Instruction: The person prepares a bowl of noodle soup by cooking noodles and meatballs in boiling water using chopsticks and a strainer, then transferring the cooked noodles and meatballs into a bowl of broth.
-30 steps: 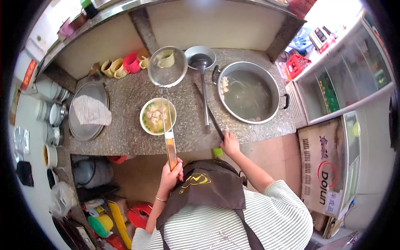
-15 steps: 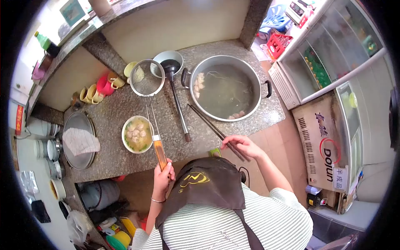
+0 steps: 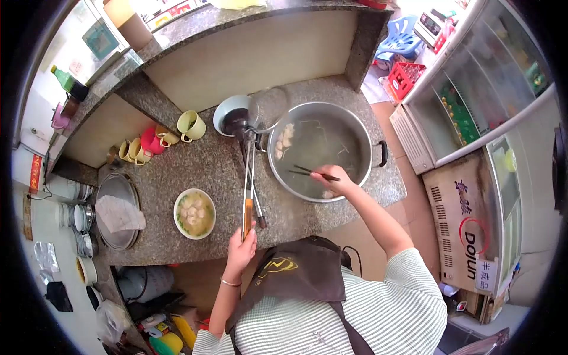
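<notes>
Right hand (image 3: 334, 182) grips dark chopsticks (image 3: 303, 172), tips over the pot (image 3: 319, 109); contact with liquid unclear. Left hand (image 3: 241, 251) wraps the strainer (image 3: 247, 211), mesh by the pot's upper-left rim. Bowl (image 3: 194, 237) well left of the pot. Judged step: chopstick work inside the pot; next move calls for steady tips, clear of the rim.

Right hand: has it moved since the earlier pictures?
Yes. Judged against the pot, the right hand has moved forward, from short of the pot's near rim to over its near side.
</notes>
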Available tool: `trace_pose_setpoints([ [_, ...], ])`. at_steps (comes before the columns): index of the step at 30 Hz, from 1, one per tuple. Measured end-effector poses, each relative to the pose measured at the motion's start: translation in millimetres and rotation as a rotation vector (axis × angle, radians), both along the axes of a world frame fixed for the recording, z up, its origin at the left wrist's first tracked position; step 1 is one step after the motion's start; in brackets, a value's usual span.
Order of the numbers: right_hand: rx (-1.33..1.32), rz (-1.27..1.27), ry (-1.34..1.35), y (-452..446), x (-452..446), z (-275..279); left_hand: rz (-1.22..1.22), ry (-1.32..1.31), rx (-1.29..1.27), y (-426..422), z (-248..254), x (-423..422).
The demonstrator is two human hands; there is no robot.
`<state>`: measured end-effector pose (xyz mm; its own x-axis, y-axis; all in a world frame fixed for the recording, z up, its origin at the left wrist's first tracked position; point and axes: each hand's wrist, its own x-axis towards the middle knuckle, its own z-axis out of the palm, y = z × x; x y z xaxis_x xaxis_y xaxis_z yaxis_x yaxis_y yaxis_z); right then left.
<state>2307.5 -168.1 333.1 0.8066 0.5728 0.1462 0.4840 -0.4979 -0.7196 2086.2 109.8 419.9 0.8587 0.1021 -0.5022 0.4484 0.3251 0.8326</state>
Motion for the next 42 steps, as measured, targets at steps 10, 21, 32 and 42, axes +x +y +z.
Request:
trace_pose_setpoints([
  [10, -0.208, -0.263, -0.231, -89, 93, -35, -0.430, -0.133, 1.072, -26, -45, 92],
  [21, 0.436, -0.680, 0.572, -121, -17, -55, -0.976, 0.031, 1.566, -45, -23, 154],
  [32, 0.517, -0.748, 0.204, -155, 3, 107, -0.772, 0.437, 0.048, 40, -6, 154],
  [42, -0.025, -0.241, 0.047, -116, 30, 12, -0.630, 0.349, 0.521, 8, -5, 109],
])
